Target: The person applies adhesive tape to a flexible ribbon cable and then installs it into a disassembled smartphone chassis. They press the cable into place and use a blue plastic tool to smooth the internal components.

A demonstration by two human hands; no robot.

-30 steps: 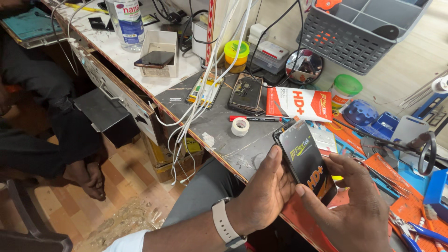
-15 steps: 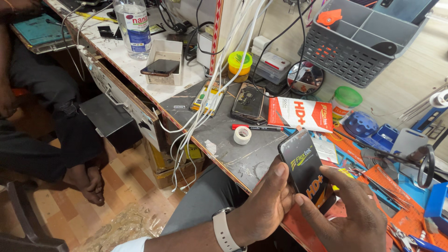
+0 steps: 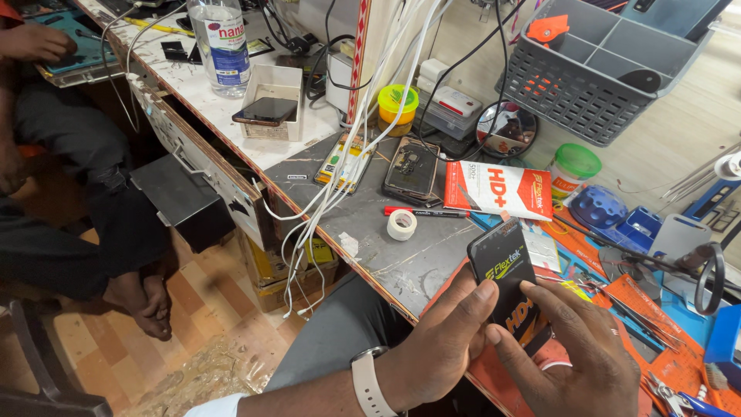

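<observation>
Both hands hold a black phone [image 3: 505, 289] above the front edge of the cluttered table [image 3: 401, 262]: the left hand [image 3: 440, 351] grips its lower side, fingers closed around it. The right hand [image 3: 575, 359] pinches its bottom end; a roll of tape [image 3: 401, 225] lies nearby.

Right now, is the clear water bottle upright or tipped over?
Upright: the water bottle stands on its base on the white benchtop, beside the small white box.

Lower half of the black phone screen [image 3: 505, 272] behind the right hand's fingers [image 3: 557, 303].
</observation>
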